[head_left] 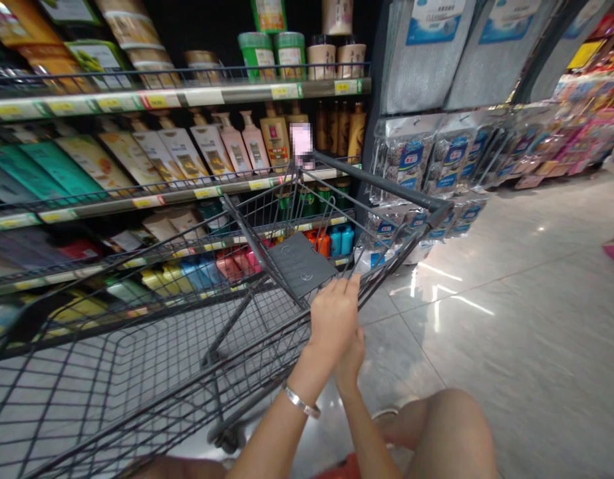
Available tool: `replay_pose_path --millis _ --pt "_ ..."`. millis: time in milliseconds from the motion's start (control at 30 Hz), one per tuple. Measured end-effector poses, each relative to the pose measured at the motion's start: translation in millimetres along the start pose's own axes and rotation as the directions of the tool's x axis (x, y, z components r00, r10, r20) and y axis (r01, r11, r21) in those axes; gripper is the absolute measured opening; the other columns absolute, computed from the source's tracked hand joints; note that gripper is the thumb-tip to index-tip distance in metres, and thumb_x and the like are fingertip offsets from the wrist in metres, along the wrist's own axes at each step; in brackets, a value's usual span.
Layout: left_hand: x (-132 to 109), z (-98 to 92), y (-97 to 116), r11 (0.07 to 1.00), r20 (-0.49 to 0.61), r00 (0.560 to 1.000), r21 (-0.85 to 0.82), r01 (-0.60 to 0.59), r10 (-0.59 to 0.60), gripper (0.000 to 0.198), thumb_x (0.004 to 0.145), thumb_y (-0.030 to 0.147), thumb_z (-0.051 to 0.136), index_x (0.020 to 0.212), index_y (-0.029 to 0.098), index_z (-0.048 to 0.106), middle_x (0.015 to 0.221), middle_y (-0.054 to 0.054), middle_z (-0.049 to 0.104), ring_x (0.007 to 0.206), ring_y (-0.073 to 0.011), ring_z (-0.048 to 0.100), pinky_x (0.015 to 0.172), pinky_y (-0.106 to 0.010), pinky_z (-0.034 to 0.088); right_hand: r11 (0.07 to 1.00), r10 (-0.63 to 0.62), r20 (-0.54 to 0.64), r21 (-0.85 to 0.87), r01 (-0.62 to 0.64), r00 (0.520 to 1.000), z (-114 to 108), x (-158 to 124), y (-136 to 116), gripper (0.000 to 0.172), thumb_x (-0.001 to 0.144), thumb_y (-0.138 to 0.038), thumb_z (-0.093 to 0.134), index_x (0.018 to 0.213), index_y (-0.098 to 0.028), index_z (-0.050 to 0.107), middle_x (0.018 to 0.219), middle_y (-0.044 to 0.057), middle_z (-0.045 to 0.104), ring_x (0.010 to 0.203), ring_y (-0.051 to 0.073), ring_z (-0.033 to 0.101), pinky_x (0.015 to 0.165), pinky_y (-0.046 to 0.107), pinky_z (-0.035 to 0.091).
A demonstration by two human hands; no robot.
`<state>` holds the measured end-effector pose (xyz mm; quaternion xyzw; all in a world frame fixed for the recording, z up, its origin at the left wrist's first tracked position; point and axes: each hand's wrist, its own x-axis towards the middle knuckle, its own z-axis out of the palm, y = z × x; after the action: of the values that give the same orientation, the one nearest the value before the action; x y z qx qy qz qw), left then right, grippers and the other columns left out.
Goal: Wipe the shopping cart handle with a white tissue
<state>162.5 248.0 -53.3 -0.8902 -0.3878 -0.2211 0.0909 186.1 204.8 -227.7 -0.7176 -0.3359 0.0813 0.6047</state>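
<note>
The dark wire shopping cart (157, 392) stands at an angle, with its long side rim towards me. My left hand (334, 309), with a silver bracelet (301, 402) on the wrist, is closed over that rim near the cart's handle end. Just below and behind it is my right hand (351, 359), close against the left; its fingers are mostly hidden. Beyond my left hand, a grey child-seat flap (301, 263) lies inside the cart. The cart's handle bar (381, 183) slants across the far side, above the flap.
Shelves with price-tag edges (207, 193) hold pump bottles (254, 143) and tubs (291, 53). Packs of metal scouring pads (409, 156) hang right of them. Grey tiled floor (526, 319) stretches to the right; my bent knee (451, 432) is below. A cart wheel (225, 438) shows at the bottom.
</note>
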Motion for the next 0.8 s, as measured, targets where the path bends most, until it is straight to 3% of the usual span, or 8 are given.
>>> replay_pose_path --millis 67,167,367,500,633,800 --pt "-4.8 -8.9 -6.4 0.999 -0.004 0.999 -0.012 -0.043 0.043 0.029 0.091 0.018 0.047 0.118 0.014 0.055 0.092 -0.005 0.067 0.085 -0.0178 0.061 0.074 -0.030 0.047 0.999 0.019 0.031 0.035 -0.020 0.999 -3.9 4.0 -4.3 0.021 0.078 -0.032 0.052 0.072 -0.017 0.066 0.075 0.004 0.060 0.063 0.015 0.055 0.057 0.025 0.045" --pt "-25.5 -25.8 -21.7 0.999 -0.063 0.997 -0.002 -0.040 0.040 0.026 0.091 0.021 0.045 0.113 0.012 0.058 0.102 -0.009 0.067 0.091 -0.0206 0.060 0.080 -0.034 0.047 0.991 0.057 -0.030 0.123 -0.053 0.998 -13.9 20.4 -21.7 0.022 0.077 -0.035 0.056 0.071 -0.016 0.066 0.078 0.006 0.061 0.076 0.018 0.058 0.071 0.030 0.046" --pt "-91.5 -51.2 -68.5 0.997 -0.180 0.983 0.063 0.040 -0.028 0.025 0.092 0.024 0.047 0.110 0.012 0.058 0.087 -0.007 0.068 0.080 -0.0198 0.059 0.074 -0.033 0.046 0.982 0.082 -0.207 0.184 -0.043 0.975 -37.6 70.6 -72.2 0.028 0.076 -0.043 0.060 0.072 -0.015 0.064 0.083 0.007 0.060 0.081 0.019 0.056 0.075 0.032 0.043" --pt "-116.2 -58.6 -93.2 0.988 -0.238 0.970 0.127 0.087 -0.055 0.023 0.092 0.026 0.048 0.103 0.012 0.061 0.080 -0.006 0.067 0.075 -0.0191 0.058 0.070 -0.032 0.044 0.988 0.017 -0.331 0.153 0.036 0.944 -48.3 97.5 -91.8 0.029 0.076 -0.044 0.060 0.076 -0.015 0.064 0.084 0.006 0.060 0.084 0.019 0.056 0.078 0.033 0.044" --pt "-119.2 -57.6 -99.5 0.983 -0.250 0.966 0.145 0.111 -0.072 0.021 0.092 0.026 0.048 0.097 0.014 0.064 0.066 -0.001 0.063 0.062 -0.0163 0.055 0.060 -0.029 0.040 0.991 -0.071 -0.369 0.082 0.108 0.927 -44.5 101.2 -91.2 0.027 0.077 -0.042 0.061 0.076 -0.015 0.064 0.087 0.007 0.059 0.088 0.020 0.056 0.082 0.034 0.044" --pt "-115.7 -52.6 -93.2 0.980 -0.268 0.955 0.119 0.162 -0.126 0.021 0.092 0.028 0.049 0.090 0.017 0.066 0.062 0.001 0.062 0.060 -0.0143 0.056 0.057 -0.027 0.038 0.995 -0.088 -0.307 0.020 0.099 0.948 -21.0 70.0 -61.7 0.025 0.079 -0.040 0.057 0.072 -0.017 0.060 0.081 0.006 0.055 0.084 0.020 0.055 0.080 0.035 0.044"
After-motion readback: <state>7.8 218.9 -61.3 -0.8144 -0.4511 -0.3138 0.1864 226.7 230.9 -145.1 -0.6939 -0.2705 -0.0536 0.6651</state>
